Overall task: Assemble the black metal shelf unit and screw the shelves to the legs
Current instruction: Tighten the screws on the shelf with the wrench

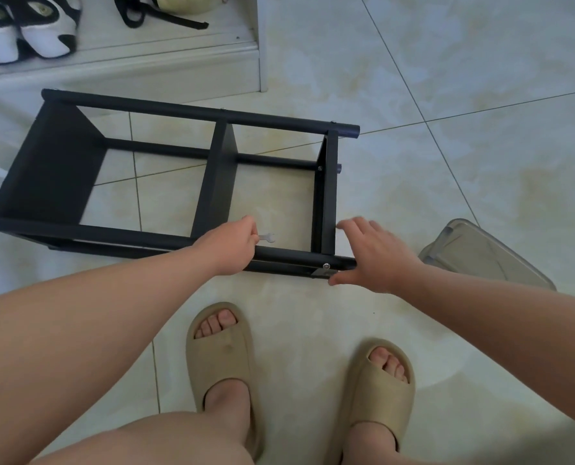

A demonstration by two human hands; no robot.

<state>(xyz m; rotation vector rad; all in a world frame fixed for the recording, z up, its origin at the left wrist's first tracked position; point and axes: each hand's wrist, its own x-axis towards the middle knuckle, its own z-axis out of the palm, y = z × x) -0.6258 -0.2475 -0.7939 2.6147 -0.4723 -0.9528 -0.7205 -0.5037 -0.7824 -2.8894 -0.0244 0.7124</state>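
Left grip clenched on small wrench, just above near leg. Right grip released, fingers spread, thumb at that leg's end. Black shelf unit lies sideways on floor w/ 3 shelves fitted.

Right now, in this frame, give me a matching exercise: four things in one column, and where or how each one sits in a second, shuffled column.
Things
1. wrench
2. shelf unit
3. plastic box
4. sneakers

Place or state
A. on the white ledge at the top left
B. lying on its side on the tiles
C. pinched in the left hand
D. on the floor, to the right of the open right hand

Pairs: 1-C, 2-B, 3-D, 4-A
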